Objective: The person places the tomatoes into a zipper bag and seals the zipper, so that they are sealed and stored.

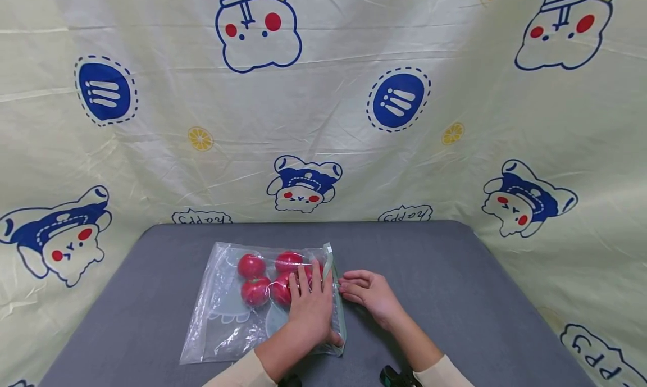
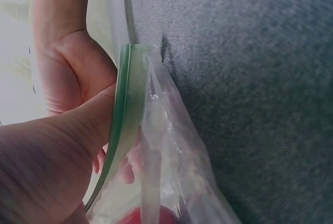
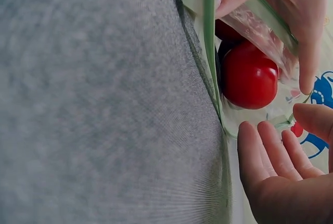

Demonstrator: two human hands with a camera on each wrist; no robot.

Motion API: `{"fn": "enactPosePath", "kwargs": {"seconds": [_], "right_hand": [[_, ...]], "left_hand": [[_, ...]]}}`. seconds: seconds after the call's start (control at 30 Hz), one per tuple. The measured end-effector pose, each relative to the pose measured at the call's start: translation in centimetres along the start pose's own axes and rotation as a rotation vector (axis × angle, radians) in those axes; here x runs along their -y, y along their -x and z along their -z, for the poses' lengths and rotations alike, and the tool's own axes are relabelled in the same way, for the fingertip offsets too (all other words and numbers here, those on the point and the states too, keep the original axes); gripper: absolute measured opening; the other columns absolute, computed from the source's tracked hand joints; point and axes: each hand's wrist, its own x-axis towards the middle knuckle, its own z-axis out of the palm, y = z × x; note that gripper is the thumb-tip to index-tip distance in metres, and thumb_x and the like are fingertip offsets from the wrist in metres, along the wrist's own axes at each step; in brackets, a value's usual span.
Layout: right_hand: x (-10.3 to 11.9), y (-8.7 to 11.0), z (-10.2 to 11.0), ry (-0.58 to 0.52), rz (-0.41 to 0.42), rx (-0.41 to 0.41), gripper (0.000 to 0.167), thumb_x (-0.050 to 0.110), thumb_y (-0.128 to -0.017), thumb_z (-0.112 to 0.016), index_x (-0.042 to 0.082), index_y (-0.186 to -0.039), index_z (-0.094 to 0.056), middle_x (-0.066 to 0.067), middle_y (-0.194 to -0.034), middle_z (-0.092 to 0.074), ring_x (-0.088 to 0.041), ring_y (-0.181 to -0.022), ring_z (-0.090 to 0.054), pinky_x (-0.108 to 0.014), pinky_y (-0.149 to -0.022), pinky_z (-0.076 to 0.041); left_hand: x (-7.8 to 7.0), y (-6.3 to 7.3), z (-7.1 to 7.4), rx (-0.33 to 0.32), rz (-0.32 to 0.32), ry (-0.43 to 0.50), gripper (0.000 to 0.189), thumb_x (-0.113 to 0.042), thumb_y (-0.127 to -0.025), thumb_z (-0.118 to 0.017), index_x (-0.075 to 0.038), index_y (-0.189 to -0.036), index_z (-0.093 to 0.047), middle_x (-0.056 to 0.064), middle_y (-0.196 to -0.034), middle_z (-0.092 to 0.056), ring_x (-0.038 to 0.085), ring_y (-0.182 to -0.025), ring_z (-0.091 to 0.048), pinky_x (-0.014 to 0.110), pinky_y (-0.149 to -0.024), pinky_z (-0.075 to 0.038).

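A clear zip bag (image 1: pixel 222 336) lies flat on the grey table, its green-edged mouth (image 3: pixel 209 36) toward the right. Several red tomatoes (image 1: pixel 255 291) are inside; one tomato (image 3: pixel 251 75) shows through the gaping mouth in the right wrist view. My left hand (image 1: pixel 310 314) rests on the bag beside the mouth, fingers straight and spread, thumb stretched toward the near corner. Just right of the mouth, my right hand (image 1: pixel 371 294) hovers with loosely bent fingers and holds nothing. In the left wrist view the green zip strip (image 2: pixel 120 91) runs along the left hand.
The grey table (image 1: pixel 429 263) extends around the bag. Behind and at the sides hangs a pale sheet (image 1: pixel 333 106) with cartoon prints. A black wrist device (image 1: pixel 394 377) is at the right forearm.
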Motion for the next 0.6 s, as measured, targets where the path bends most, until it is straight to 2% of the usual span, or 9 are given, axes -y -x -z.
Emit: {"fn": "enactPosePath", "kwargs": {"seconds": [0.4,0.6], "right_hand": [[0.0,1.4,0.2,0.027,-0.006,-0.031,0.045,0.006,-0.098,-0.068,-0.017,-0.134,-0.053,-0.025,-0.122,-0.069,-0.019,-0.103,-0.073,-0.035,-0.092,-0.06],[0.1,2.4,0.1,0.058,-0.062,-0.077,0.047,0.013,-0.096,-0.072,-0.012,-0.133,-0.057,-0.024,-0.126,-0.067,-0.023,-0.104,-0.072,-0.035,-0.092,-0.061]], "left_hand": [[-0.1,-0.1,0.4,0.015,0.013,0.021,0.129,-0.052,-0.056,-0.096,-0.015,-0.16,-0.03,0.018,-0.171,-0.016,0.05,-0.156,-0.012,0.066,-0.125,-0.01],[-0.1,0.0,0.6,0.01,0.012,0.027,0.129,-0.054,-0.056,-0.096,-0.015,-0.16,-0.031,0.018,-0.172,-0.016,0.05,-0.157,-0.013,0.065,-0.126,-0.011]]}}
